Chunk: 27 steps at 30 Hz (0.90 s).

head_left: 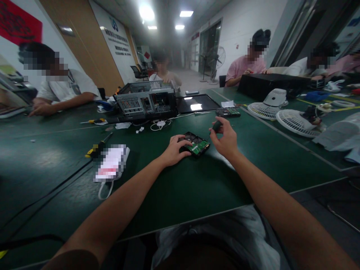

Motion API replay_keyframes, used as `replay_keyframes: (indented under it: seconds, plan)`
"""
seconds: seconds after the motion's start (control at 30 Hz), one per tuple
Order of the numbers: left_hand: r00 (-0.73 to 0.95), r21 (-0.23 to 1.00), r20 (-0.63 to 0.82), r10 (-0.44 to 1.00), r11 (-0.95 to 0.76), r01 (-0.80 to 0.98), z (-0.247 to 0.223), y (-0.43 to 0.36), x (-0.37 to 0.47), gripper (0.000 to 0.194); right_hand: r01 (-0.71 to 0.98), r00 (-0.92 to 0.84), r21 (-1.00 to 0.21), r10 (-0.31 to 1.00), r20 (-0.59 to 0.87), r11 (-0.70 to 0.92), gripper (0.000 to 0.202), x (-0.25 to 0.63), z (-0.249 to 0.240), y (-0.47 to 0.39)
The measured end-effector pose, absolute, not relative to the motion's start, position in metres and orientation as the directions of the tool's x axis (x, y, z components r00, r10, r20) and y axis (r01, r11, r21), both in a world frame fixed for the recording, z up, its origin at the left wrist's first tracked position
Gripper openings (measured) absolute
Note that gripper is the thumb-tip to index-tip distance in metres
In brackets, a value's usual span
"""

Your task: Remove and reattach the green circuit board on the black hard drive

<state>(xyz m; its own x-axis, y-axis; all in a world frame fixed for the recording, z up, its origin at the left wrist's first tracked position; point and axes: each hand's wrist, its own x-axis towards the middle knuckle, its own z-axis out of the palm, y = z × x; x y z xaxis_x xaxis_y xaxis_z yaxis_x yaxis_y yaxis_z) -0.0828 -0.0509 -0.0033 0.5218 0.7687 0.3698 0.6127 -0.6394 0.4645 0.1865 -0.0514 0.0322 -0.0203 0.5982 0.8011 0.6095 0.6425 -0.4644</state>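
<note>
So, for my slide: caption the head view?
Left hand steadies a hard drive; right hand holds a screwdriver.

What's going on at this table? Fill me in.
A person steadies a hard drive, circuit board up, on the green table with the left hand. The right hand holds a dark-handled screwdriver just above the drive. An opened computer case sits farther back; other people work around the table.
</note>
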Motion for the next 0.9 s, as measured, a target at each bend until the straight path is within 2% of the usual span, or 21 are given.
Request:
replay_keyframes:
  seconds: [0.2, 0.53, 0.77, 0.9]
  plan:
    - [0.519, 0.458, 0.379, 0.766, -0.643, 0.614, -0.0032, -0.051, -0.0824, 0.039, 0.69, -0.026, -0.397, 0.569, 0.822, 0.605, 0.045, 0.1869, 0.034, -0.053]
    - [0.522, 0.458, 0.362, 0.772, -0.635, 0.622, -0.0028, -0.0507, -0.0831, 0.04, 0.62, -0.019, -0.483, 0.627, 0.779, 0.618, 0.066, 0.1869, 0.0293, -0.05]
    - [0.524, 0.467, 0.358, 0.773, -0.634, 0.617, 0.0001, -0.0529, -0.0826, 0.04, 0.697, -0.039, -0.41, 0.603, 0.797, 0.588, 0.059, 0.1901, 0.0348, -0.0515]
    - [0.519, 0.47, 0.362, 0.775, -0.632, 0.616, -0.0011, -0.0528, -0.082, 0.04, 0.658, -0.031, -0.457, 0.627, 0.778, 0.599, 0.062, 0.1913, 0.0355, -0.0517]
